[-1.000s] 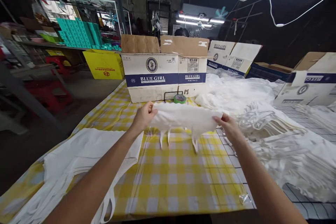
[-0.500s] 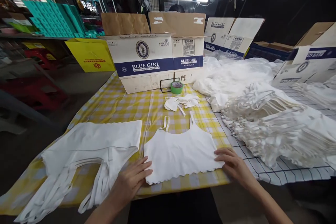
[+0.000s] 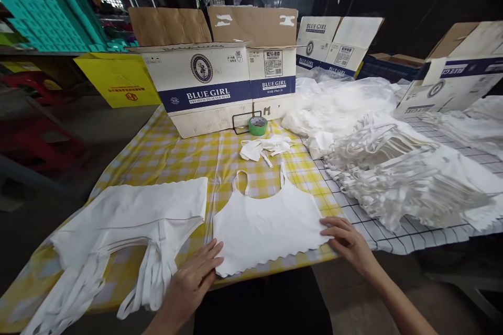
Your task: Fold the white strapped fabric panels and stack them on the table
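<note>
A white camisole top (image 3: 269, 227) with thin straps and a scalloped hem lies flat on the yellow checked tablecloth (image 3: 188, 152). My left hand (image 3: 196, 275) touches its lower left corner with outstretched fingers. On the opposite side edge rest the spread fingers of my right hand (image 3: 349, 243); its thumb is mostly hidden. To the left, several similar white tops (image 3: 129, 214) are stacked with their straps hanging towards me over the table's front edge. Small white fabric pieces (image 3: 265, 147) lie beyond the camisole.
A large heap of white garments (image 3: 408, 172) covers the black-lined white cloth (image 3: 401, 238) on the right, with clear plastic (image 3: 346, 97) behind. An open beer carton (image 3: 220, 84) stands at the back, green tape (image 3: 258, 125) before it. A yellow bag (image 3: 118, 81) is left of the carton.
The head view has shifted slightly, so the scene sits a little further left. The camisole looks smoother, and its left strap is more spread. Both hands stay at its side edges.
</note>
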Demonstrator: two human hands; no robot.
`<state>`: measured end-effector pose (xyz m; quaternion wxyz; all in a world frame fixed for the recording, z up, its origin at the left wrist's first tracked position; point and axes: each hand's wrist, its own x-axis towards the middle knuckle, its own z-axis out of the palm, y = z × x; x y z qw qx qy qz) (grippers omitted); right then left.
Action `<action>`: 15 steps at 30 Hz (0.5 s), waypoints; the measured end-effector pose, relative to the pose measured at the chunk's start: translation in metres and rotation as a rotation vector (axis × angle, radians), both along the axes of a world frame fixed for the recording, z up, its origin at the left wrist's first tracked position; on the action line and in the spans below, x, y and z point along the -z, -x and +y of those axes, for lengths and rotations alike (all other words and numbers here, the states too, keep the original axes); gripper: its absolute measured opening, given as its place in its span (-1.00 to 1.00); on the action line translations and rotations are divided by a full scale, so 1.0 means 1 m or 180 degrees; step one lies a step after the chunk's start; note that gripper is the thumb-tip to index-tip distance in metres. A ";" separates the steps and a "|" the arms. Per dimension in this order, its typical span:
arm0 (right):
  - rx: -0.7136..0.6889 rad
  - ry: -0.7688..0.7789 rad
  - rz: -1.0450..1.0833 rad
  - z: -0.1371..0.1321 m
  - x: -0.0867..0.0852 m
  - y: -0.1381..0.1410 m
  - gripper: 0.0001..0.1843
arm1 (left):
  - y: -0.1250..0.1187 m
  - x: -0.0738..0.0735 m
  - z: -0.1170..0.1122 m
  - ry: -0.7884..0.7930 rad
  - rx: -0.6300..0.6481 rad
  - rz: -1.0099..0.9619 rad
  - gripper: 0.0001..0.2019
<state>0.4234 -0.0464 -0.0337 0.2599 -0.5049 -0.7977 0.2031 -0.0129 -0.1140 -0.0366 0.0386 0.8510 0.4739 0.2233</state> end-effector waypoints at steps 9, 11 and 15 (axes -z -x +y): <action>0.0054 -0.0150 0.0043 -0.001 0.001 0.000 -0.79 | -0.002 -0.005 0.002 0.0492 -0.0221 -0.0178 -0.75; 0.0052 -0.0178 0.0060 -0.001 0.001 0.000 -0.80 | -0.003 -0.011 0.003 0.0660 -0.0255 -0.0200 -0.77; 0.0069 -0.0218 0.0090 -0.003 0.002 0.001 -0.82 | -0.006 -0.021 0.005 0.0952 -0.0374 -0.0274 -0.79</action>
